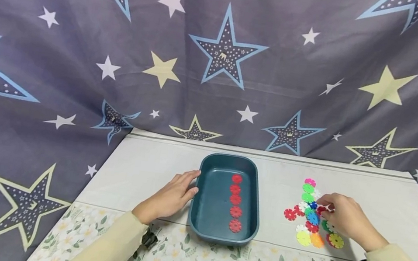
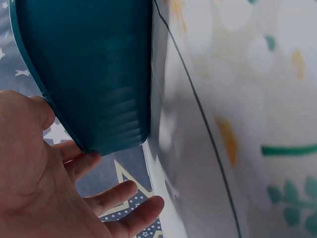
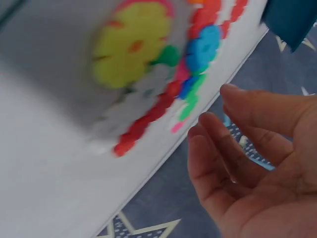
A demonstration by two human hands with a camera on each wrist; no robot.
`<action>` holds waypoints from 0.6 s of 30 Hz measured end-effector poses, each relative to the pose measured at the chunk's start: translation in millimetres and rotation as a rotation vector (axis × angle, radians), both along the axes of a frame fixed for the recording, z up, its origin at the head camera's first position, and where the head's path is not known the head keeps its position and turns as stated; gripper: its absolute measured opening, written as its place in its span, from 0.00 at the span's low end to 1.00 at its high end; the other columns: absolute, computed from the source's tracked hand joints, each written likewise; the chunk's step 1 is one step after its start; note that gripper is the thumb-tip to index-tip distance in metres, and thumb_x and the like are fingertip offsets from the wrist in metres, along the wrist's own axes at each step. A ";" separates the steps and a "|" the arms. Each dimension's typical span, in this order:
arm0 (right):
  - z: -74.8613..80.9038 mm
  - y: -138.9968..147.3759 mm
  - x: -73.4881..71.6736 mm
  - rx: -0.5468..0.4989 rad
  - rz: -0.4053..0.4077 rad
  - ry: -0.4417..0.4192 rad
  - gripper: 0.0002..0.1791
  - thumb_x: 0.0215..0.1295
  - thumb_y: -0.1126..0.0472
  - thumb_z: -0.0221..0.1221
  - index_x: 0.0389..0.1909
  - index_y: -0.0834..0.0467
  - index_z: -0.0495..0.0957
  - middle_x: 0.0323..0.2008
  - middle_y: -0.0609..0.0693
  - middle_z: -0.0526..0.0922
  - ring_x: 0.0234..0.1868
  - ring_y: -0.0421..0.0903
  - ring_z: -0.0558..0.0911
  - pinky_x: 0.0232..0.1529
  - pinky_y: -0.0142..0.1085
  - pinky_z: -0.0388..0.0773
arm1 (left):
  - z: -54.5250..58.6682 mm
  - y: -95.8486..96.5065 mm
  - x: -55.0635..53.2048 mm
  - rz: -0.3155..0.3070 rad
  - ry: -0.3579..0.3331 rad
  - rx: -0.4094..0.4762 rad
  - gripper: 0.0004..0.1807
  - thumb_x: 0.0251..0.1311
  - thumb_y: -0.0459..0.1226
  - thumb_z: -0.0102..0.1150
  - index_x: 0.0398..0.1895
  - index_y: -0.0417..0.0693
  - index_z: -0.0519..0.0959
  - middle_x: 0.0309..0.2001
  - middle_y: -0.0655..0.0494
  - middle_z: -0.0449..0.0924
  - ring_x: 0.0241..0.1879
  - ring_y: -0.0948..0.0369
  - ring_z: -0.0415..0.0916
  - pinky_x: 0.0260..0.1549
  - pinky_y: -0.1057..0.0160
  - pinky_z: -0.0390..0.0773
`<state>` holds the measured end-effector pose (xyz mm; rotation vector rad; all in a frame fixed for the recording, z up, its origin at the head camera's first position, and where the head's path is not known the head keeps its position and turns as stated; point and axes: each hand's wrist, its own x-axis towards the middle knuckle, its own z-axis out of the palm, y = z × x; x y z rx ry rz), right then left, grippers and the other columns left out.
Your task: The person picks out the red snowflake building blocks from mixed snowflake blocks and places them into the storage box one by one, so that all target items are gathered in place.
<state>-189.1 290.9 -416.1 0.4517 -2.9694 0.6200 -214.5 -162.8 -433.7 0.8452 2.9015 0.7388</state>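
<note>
A dark teal tray [image 1: 220,236] stands on the table, with several red notched plastic discs [image 1: 235,212] in a column along its right half. At the tray's left rim rests my left hand [image 1: 170,196]; in the left wrist view its thumb and first fingertips touch the edge, the other fingers spread loose. Over the loose pile of coloured notched discs [image 1: 303,238], right of the tray, hovers my right hand [image 1: 346,217]. Its fingers bend loosely, and in the right wrist view a gap shows between thumb and fingers with nothing in it. A yellow disc [image 3: 133,45] lies nearby, blurred.
The pile holds pink, green, white, blue, red, yellow and orange discs, some overlapping. Behind the table hangs a dark curtain [image 1: 213,100] with stars. A white cloth with a floral front part [image 1: 176,258] covers the table.
</note>
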 end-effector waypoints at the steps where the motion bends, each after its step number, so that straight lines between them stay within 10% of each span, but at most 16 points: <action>1: -1.8 2.7 0.0 0.002 -0.002 0.000 0.11 0.49 0.73 0.67 0.36 0.65 0.83 0.32 0.55 0.82 0.32 0.52 0.79 0.32 0.49 0.76 | -0.2 -0.5 0.0 0.002 0.000 -0.001 0.29 0.74 0.47 0.37 0.73 0.45 0.54 0.71 0.52 0.54 0.68 0.52 0.52 0.63 0.51 0.56; 18: -28.5 13.0 -2.7 0.052 -0.056 -0.015 0.11 0.48 0.70 0.68 0.34 0.68 0.81 0.26 0.51 0.73 0.26 0.46 0.71 0.30 0.46 0.72 | 0.4 -0.4 4.7 0.000 0.003 -0.002 0.30 0.74 0.50 0.34 0.73 0.46 0.54 0.71 0.53 0.53 0.67 0.52 0.54 0.62 0.51 0.58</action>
